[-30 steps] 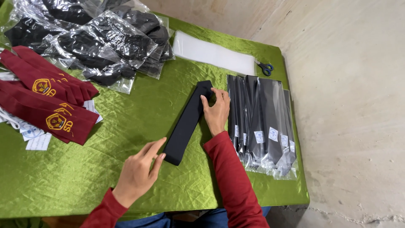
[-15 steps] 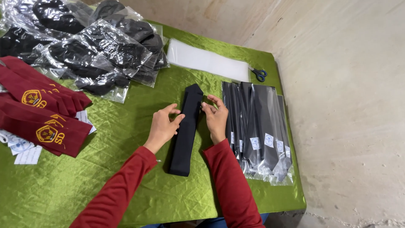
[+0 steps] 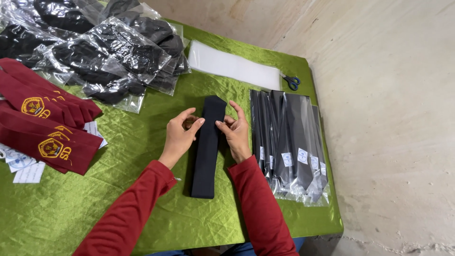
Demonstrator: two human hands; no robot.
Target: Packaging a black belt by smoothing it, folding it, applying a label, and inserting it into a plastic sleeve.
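On the green cloth-covered table (image 3: 142, 142), a long black necktie (image 3: 207, 151) lies flat between the hands, its wide end pointing away from the person. The left hand (image 3: 180, 135) and right hand (image 3: 235, 130) each pinch an edge of its upper part, fingers curled, one on either side. Just right of it lies a row of black ties in clear sleeves (image 3: 289, 142); maroon ties with gold crests (image 3: 45, 128) lie at far left.

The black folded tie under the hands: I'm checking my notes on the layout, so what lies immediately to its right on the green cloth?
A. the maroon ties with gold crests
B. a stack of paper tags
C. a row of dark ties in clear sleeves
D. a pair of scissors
C: just right of the black folded tie, past the right hand, a row of dark ties in clear sleeves lies on the green cloth.
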